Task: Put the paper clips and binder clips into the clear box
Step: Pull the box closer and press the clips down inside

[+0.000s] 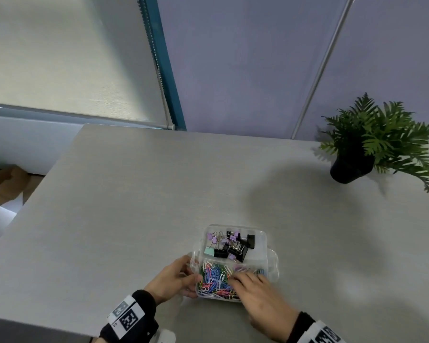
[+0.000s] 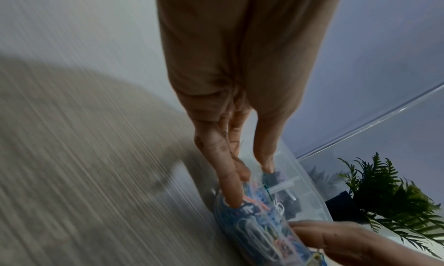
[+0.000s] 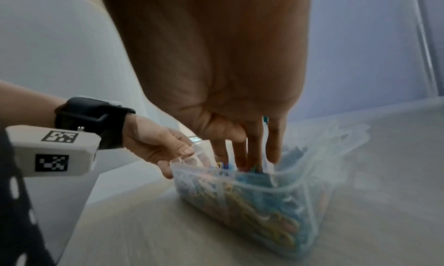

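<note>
A potted fern [image 1: 372, 147] in a dark round pot stands at the far right of the table [image 1: 134, 194], well apart from the work area. A white chair back [image 3: 60, 51] shows beyond the near table edge in the right wrist view.

The clear box [image 1: 270, 243] sits near the front edge of the table. It is thin, translucent plastic with rounded corners and 2 compartments. The far compartment holds the binder clips [image 1: 233, 245], black and lilac with wire handles. The near compartment holds the paper clips [image 1: 214, 278], a loose multicoloured heap of bent wire.

The left hand [image 1: 172, 280] grasps the box's left wall, thumb at the rim and fingers against the outside. The right hand [image 1: 258, 295] lies over the near compartment with fingers [image 3: 252, 152] extended down into the paper clips, covering the right part of the heap; whether they pinch any clip cannot be told. Both wrists carry black bands with printed square markers.

The tabletop is matte grey with a fine linear grain. Behind it hang a pale roller blind [image 1: 60, 58] with a bead chain and a lavender panel wall [image 1: 245, 58].
</note>
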Tool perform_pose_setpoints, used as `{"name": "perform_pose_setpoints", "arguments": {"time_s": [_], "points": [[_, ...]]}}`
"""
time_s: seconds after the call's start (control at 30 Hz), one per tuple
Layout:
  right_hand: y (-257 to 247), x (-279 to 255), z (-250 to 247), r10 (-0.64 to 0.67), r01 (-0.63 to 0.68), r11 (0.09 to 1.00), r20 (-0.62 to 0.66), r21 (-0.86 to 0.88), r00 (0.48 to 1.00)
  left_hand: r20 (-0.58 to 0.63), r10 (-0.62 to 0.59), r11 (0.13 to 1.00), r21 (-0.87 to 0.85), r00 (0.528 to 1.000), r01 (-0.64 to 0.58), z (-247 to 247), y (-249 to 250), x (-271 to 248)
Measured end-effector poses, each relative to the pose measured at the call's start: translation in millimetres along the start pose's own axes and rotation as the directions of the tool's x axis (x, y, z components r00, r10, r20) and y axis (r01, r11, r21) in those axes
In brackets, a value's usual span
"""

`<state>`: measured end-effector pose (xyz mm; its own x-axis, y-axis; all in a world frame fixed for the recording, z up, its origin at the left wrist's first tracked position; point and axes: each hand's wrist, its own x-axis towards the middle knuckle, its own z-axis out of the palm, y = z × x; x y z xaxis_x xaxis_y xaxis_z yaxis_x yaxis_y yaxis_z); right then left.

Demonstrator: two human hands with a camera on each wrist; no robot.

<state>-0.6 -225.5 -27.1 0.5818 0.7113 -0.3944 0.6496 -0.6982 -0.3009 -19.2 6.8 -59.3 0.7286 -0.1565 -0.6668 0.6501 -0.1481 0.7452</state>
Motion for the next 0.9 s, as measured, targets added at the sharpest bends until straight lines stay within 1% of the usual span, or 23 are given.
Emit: {"name": "perform_pose_setpoints", "arguments": {"time_s": [0.03,0.07,0.13,0.23,0.27,0.3,0.37,0.4,0.47,0.53,0.57,0.6,0.67,0.7,0.73,0.83,0.9], "points": [[4,0,1,0.021,-0.022,1.000,-0.007,-0.016,1.000,0.000,0.006,1.000,-0.011,1.000,-0.006,0,0,0],[7,-1,5,0.070,-0.070,0.997,0.003,-0.036,0.998,0.002,0.010,1.000,-0.015,1.000,-0.010,0,0,0],[10,-3,10,0.109,-0.113,0.991,-0.058,-0.078,0.992,0.002,0.013,1.000,-0.012,1.000,-0.013,1,1,-1],[6,-4,3,0.079,-0.087,0.980,-0.049,-0.181,0.996,0.002,0.017,1.000,-0.005,1.000,-0.017,3,3,-3],[6,-3,-1,0.073,-0.081,0.981,-0.055,-0.174,0.996,0.003,0.020,1.000,0.000,1.000,-0.020,3,4,-4],[7,-2,-3,0.064,-0.067,0.986,-0.028,-0.156,0.998,0.005,0.020,1.000,0.006,1.000,-0.020,3,4,-5],[7,-1,-3,0.061,-0.068,0.988,-0.058,-0.135,0.996,0.007,0.017,1.000,0.013,1.000,-0.017,3,4,-5],[5,0,-3,0.080,-0.087,0.988,-0.059,-0.124,0.995,0.008,0.018,1.000,0.014,1.000,-0.018,3,5,-6],[3,2,3,0.040,-0.049,0.991,-0.066,-0.126,0.997,0.010,0.018,0.999,0.027,1.000,-0.018,3,5,-6],[2,3,0,-0.021,0.020,0.996,-0.017,-0.083,1.000,0.003,0.015,0.999,0.045,1.000,-0.015,2,4,-5],[5,4,-2,-0.021,0.018,0.998,-0.044,-0.065,0.999,-0.005,0.012,0.999,0.043,1.000,-0.011,2,3,-5],[8,6,-7,0.002,-0.006,0.999,-0.108,-0.036,0.994,-0.014,0.009,0.999,0.038,1.000,-0.008,1,2,-4],[16,13,-22,0.028,-0.021,0.999,-0.254,0.032,0.967,-0.031,0.015,0.999,0.031,0.999,-0.014,1,1,-3],[18,19,-29,0.030,-0.019,0.999,-0.266,0.046,0.963,-0.036,0.023,0.999,0.037,0.999,-0.022,1,1,-3],[22,26,-35,0.022,-0.014,0.999,-0.241,0.035,0.970,-0.038,0.034,0.998,0.051,0.999,-0.032,2,1,-3],[36,38,-37,-0.007,-0.008,0.996,-0.181,-0.084,0.983,-0.037,0.071,0.993,0.094,0.997,-0.067,4,3,-5],[45,35,-40,0.016,-0.037,0.989,-0.145,-0.144,0.989,-0.049,0.090,0.991,0.101,0.995,-0.085,4,2,-6]]}}
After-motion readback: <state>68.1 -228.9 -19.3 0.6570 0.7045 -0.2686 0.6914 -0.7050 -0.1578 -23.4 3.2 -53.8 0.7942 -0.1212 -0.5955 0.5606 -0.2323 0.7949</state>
